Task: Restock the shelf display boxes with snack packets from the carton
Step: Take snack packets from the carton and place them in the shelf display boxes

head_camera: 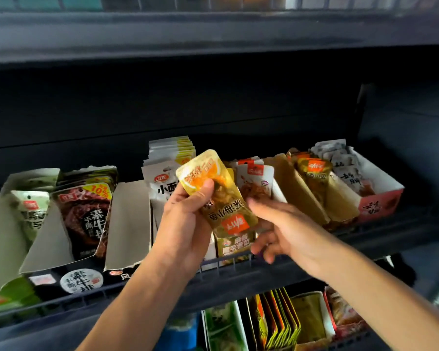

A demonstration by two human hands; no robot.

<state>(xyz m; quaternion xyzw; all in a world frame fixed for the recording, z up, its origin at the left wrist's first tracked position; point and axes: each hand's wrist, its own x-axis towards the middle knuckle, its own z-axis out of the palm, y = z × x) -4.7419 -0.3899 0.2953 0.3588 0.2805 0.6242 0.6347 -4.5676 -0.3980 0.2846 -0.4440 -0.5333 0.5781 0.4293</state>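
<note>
The person stood close to a dark shelf (314, 264) lined with open display boxes. Their left hand (185, 224) was raised in front of the middle boxes, thumb and curled fingers pinching a small bunch of yellow snack packets (213, 188). The front packet was turned upside down, its orange label (235, 225) pointing toward the shelf's front rail, and its top corner fanned out above the thumb. The right hand (276, 229) reached in from the right, just beside the bunch; its thumb lay near the packets' right edge and its fingers hung loosely curled below them, holding nothing that I could make out. Whether the thumb actually touched the packet I could not tell.

Behind the hands stood a box of white packets (167, 168), stacked high. Right of the yellow bunch was a box of packets with red tops (255, 181). Further right, a gold-sided box (302, 198) held yellow packets (314, 173) of the same look, upright and leaning back. At the far right was a red and white box (380, 203) of pale packets. To the left sat a box of dark brown packets (86, 216) and another of pale green packets (32, 211). A lower shelf showed more packets standing on edge (276, 323).
</note>
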